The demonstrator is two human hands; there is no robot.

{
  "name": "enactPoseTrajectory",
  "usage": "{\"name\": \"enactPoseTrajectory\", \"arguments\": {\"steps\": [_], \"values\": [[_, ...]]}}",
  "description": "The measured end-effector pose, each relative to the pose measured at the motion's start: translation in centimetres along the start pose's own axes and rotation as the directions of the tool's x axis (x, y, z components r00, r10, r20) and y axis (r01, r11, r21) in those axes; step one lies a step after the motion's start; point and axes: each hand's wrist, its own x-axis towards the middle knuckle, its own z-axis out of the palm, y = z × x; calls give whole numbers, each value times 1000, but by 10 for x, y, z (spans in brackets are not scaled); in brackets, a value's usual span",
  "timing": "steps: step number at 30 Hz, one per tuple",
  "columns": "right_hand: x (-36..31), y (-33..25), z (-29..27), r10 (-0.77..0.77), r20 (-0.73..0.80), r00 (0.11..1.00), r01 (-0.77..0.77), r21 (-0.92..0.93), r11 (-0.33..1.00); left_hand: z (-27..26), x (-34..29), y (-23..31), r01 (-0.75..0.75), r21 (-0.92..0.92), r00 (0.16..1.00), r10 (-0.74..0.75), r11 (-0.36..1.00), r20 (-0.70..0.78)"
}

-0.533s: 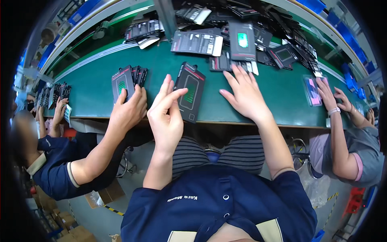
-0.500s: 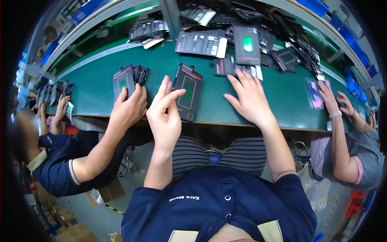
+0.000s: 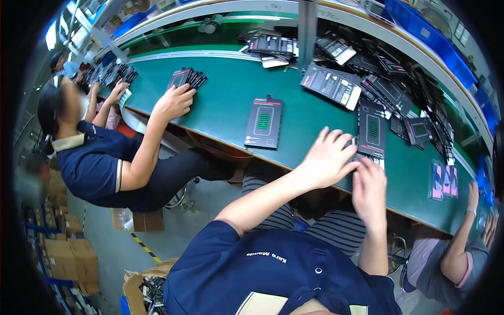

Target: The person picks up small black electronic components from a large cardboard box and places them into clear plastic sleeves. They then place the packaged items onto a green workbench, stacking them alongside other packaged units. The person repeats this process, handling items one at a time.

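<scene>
"While the left hand point(image 3: 329, 160) and right hand point(image 3: 370, 193) crowd together, how do the fingers stand?"

"Left ones half spread, slightly curled; right ones bent, tips overlapping the left thumb. Whether either pinches anything, I can't tell."

"Why there?"

"They're at the lower end of the near box point(image 3: 373, 128). It lies face up, that end toward the person, likely for easy reach."

"And the lone box point(image 3: 264, 123)?"

"Flat on the bench point(image 3: 223, 110), face up, left of both hands; its separate spot probably keeps it from mixing with the pile point(image 3: 391, 94), up and to the right."

"Farther left?"

"A co-worker's hand point(image 3: 174, 102) is on a small fanned stack point(image 3: 181, 77), perhaps to keep it together."
</scene>
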Motion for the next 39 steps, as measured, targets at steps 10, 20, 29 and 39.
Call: {"name": "enactPoseTrajectory", "arguments": {"steps": [10, 20, 29, 39], "values": [[-24, 143, -52, 278, -291, 915, -304, -48, 951, -30, 8, 20, -20, -60, 851, 49, 998, 523], [-55, 180, -75, 361, -329, 873, -480, -437, 761, 14, 30, 21, -120, -171, 941, 167, 978, 294], [-50, 102, -47, 403, -225, 887, -417, -17, 909, -2, 36, 21, -63, -226, 932, 138, 972, 334], [-23, 55, -35, 0, 148, 989, -59, 398, 915, -4, 27, 8, -123, -225, 940, 187, 966, 286]]}}
